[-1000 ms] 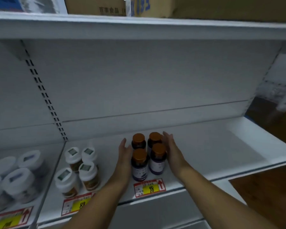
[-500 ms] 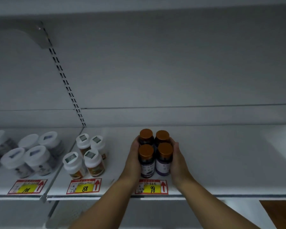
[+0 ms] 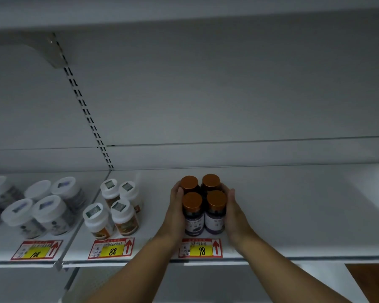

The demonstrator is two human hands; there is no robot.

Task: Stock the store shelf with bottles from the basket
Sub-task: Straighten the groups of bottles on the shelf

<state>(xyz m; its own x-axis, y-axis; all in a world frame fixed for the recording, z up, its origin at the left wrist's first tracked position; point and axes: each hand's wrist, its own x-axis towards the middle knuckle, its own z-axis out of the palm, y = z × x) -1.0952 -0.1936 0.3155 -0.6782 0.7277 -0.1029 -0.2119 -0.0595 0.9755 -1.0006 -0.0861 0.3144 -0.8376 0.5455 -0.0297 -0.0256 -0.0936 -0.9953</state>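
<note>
**Copper-capped bottles squared up between two hands on the shelf**

Copper-coloured screw caps top four dark glass bottles (image 3: 202, 206), which stand upright in a tight two-by-two block near the front of the white metal shelf (image 3: 293, 215), just behind a red and yellow price tag marked 98 (image 3: 200, 248). The block is flanked by both hands. The left hand (image 3: 175, 212) is pressed against its left side and the right hand (image 3: 233, 212) against its right side, with fingers curved round the outer bottles, so the cluster is cupped between the palms. Each bottle's long axis is vertical, and both hands are equally close. To the left, well apart from the block, four white-lidded amber jars (image 3: 114, 209) are grouped, and further left some larger white-lidded jars (image 3: 34, 207). To the right, bare shelf is seen. The basket is not in view.
</note>
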